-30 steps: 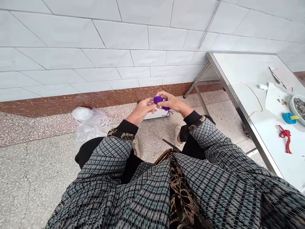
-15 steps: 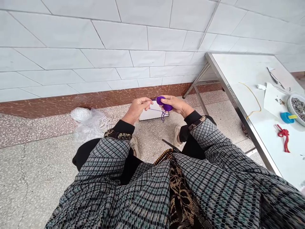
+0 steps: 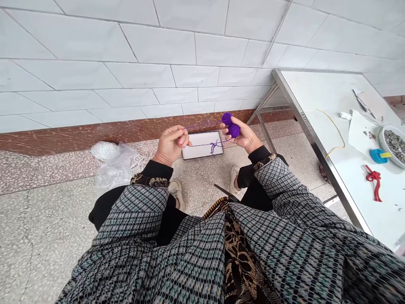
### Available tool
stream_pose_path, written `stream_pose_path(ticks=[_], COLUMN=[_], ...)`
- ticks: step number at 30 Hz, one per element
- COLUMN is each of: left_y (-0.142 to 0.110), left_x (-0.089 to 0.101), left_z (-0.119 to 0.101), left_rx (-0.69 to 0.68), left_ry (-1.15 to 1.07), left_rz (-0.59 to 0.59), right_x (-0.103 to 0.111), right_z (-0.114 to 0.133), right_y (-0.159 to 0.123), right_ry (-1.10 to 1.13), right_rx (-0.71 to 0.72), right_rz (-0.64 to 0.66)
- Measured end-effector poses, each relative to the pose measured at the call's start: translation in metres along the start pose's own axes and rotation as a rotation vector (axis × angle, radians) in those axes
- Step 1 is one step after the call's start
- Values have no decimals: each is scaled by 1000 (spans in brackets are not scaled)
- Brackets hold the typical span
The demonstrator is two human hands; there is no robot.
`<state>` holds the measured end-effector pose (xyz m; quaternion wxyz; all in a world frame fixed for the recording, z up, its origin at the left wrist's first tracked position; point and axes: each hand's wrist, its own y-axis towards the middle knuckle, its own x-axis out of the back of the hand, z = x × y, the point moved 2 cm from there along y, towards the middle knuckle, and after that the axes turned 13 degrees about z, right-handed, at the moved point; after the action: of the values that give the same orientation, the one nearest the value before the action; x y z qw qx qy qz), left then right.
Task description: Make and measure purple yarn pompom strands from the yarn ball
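Observation:
Between my hands runs purple yarn [image 3: 200,145], stretched in two strands, with a small loose tangle hanging from the lower one. My left hand [image 3: 171,142] is closed, pinching the yarn between thumb and fingers. On the other side my right hand [image 3: 241,134] grips a purple yarn bundle [image 3: 233,130] that is wound into two rounded lobes. Below the hands, on the floor, lies a shallow white tray or box lid [image 3: 199,152] with a dark rim.
Left on the floor are a white yarn ball [image 3: 104,150] and a clear plastic bag [image 3: 115,169]. A metal-edged table [image 3: 357,126] at right bears a red knotted cord [image 3: 373,179], a yellow cord, a blue round object [image 3: 378,156] and a filled bowl [image 3: 395,141]. A tiled wall stands ahead.
My hands have moved apart, the left one to the left, the right one slightly right and up with the yarn bundle. The yarn between them is now drawn out longer.

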<state>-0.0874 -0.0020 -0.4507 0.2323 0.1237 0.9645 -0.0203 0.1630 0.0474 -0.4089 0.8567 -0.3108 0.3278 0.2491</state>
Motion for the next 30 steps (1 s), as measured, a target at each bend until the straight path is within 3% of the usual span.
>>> stream_pose_path(ticks=[6, 11, 15, 18, 22, 24, 26, 30], left_y=[-2, -3, 3, 11, 22, 24, 23, 16], left_x=[27, 48, 55, 51, 31, 19, 9, -14], left_z=[15, 39, 57, 63, 59, 56, 53, 51], left_rx=[286, 501, 485, 314, -108, -225, -204, 181], left_ry=[60, 351, 482, 575, 690, 714, 636, 254], left_rz=[-290, -279, -271, -309, -181, -90, -23, 142], right_x=[13, 11, 4, 2, 0, 0, 1, 8], right_z=[4, 8, -1, -17, -42, -50, -56, -60], right_y=[1, 1, 2, 8, 18, 23, 26, 31], right_ry=[-179, -184, -207, -299, -364, -370, -368, -380], right_rx=[230, 335, 244, 149, 46, 20, 16, 54], right_rz=[65, 40, 24, 44, 42, 43, 49, 76])
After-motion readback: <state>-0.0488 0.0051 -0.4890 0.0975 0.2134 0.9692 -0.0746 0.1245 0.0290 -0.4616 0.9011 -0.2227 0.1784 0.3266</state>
